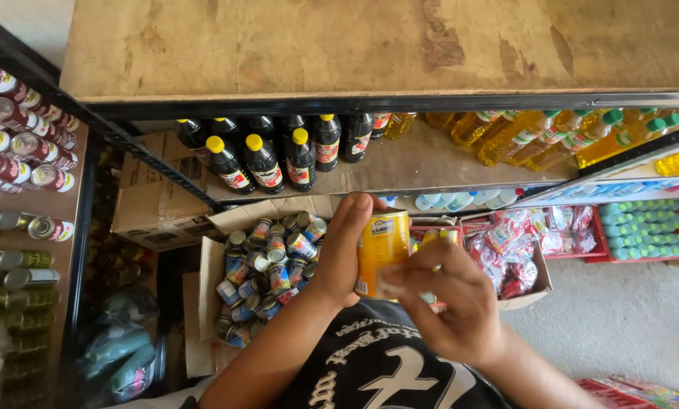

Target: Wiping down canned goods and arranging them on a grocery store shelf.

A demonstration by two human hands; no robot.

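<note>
Yellow can (382, 250) btwn both hands

Yellow-orange can (382, 250), yellow-capped dark bottles (263, 163), green-capped golden oil bottles (574, 132), black shirt (385, 371) with white lettering.

Bare forearms extend from a black T-shirt (385, 371) printed with white lettering and a large white graphic; no sleeves, rings or watch show.

Both hands, left hand (344, 250) and right hand (449, 303), hold a yellow can (382, 250).
</note>
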